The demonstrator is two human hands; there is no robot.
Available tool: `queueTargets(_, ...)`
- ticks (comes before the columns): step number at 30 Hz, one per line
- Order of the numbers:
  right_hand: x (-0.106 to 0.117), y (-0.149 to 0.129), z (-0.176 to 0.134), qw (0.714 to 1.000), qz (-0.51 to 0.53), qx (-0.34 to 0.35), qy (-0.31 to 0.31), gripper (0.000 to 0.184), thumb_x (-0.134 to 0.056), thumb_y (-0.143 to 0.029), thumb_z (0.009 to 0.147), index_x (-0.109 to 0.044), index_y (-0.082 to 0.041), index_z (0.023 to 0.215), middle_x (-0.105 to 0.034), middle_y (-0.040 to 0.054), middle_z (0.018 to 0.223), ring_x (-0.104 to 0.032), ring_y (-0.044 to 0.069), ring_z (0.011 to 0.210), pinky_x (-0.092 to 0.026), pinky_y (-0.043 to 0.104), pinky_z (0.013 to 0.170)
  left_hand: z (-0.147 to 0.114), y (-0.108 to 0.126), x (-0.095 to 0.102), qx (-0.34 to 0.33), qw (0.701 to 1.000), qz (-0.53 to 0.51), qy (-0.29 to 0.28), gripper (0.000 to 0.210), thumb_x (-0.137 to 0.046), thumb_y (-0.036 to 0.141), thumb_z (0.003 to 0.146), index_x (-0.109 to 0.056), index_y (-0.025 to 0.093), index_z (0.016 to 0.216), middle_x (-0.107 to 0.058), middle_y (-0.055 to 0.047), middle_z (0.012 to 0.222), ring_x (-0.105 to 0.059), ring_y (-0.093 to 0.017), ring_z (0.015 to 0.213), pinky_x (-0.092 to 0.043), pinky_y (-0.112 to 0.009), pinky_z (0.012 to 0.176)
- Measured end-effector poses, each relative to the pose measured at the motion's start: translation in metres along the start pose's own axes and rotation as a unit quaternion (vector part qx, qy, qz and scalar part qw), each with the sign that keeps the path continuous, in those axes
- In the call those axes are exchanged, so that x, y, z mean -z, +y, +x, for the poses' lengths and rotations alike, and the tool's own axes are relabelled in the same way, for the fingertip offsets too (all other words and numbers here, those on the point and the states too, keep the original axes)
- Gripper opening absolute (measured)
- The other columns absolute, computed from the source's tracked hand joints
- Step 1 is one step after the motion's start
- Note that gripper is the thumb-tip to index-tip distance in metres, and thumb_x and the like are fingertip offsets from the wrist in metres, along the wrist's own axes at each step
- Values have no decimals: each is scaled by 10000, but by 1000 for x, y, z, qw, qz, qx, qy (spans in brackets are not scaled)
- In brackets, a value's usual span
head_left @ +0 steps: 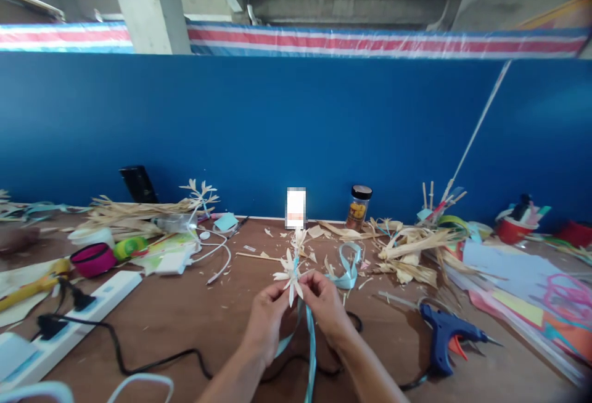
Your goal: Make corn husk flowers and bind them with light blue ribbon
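Between my two hands is a pale flower made of dried husk strips (292, 275), its pointed petals spread outward. My left hand (268, 313) pinches it from the left, low on the petals. On the other side my right hand (324, 301) has thumb and fingers closed at the flower's base, by a light blue ribbon (311, 347). The ribbon hangs down between my forearms, and a loop of similar blue ribbon (350, 264) lies beyond my right hand. Fingertips behind the petals are partly hidden.
At right lies a blue hot glue gun (441, 335); its black cord runs under my arms. Dried husks (411, 252) and a lidded jar (358, 209) stand farther back. On the left are a white power strip (87, 323) and another husk flower (202, 193).
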State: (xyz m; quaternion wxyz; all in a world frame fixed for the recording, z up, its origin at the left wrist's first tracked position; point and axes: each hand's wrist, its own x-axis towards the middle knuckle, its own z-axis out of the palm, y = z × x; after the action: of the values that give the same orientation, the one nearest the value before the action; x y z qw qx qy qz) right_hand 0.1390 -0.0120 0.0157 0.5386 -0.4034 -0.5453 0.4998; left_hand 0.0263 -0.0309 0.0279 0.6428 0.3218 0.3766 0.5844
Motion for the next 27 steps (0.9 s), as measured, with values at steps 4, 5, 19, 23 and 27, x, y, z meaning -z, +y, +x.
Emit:
queueTargets(4,-4,-2,-2,990,123,-51,-53,214,-668,-341,677,-556,-161,704,-543,-28,642,-486,102,586,-398,225,603,-11,4,-3,-5,999,-23,34,187,-751,193,558,-708,126,727,-683,-30,620,-594,-101,558,-461,-198,597)
queueTargets(5,-5,-4,-4,987,136,-61,-66,237,-675,-365,665,-560,-162,703,-546,-27,640,-488,101,575,-400,227,593,-14,5,-3,-5,998,-33,45,166,-756,179,550,-703,128,699,-682,-24,613,-595,-93,559,-464,-188,605)
queueTargets(19,-2,-26,-19,963,206,-134,-113,247,-699,-375,651,-567,-188,743,-516,-46,673,-480,78,599,-401,203,573,-26,15,-11,20,994,-111,10,144,-744,104,581,-661,106,698,-694,-51,661,-613,-91,582,-486,-160,569)
queueTargets(23,4,-26,-15,964,198,-133,-114,250,-708,-360,644,-565,-183,745,-527,-44,685,-489,81,617,-399,203,589,-24,16,-16,25,994,-108,12,152,-744,88,576,-658,115,699,-696,-41,670,-612,-81,579,-472,-136,535)
queueTargets(27,5,-24,-5,968,181,-126,-121,257,-696,-373,651,-550,-168,706,-508,-43,644,-481,80,582,-397,207,579,-18,18,-17,36,993,-109,2,196,-735,100,596,-670,143,776,-709,-43,759,-617,-80,613,-480,-143,566)
